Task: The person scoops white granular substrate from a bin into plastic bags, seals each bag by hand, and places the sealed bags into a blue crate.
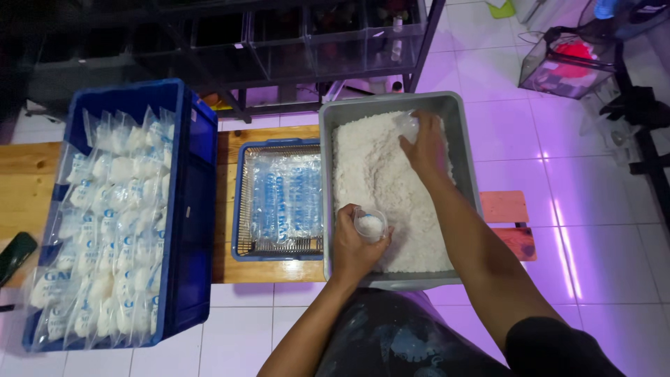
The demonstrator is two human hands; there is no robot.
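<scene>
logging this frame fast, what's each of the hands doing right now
Left hand: closed around a small clear plastic cup holding white grains.
Right hand: on the white grains in the grey plastic tub, gripping a clear plastic bag.

The crate [190,209] is cut off at the left edge, and the bag [407,126] is blurred under the right hand [426,150].

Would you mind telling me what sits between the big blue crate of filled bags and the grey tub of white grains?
In the head view, a smaller blue basket of flat empty plastic bags sits there on the wooden bench.
</scene>
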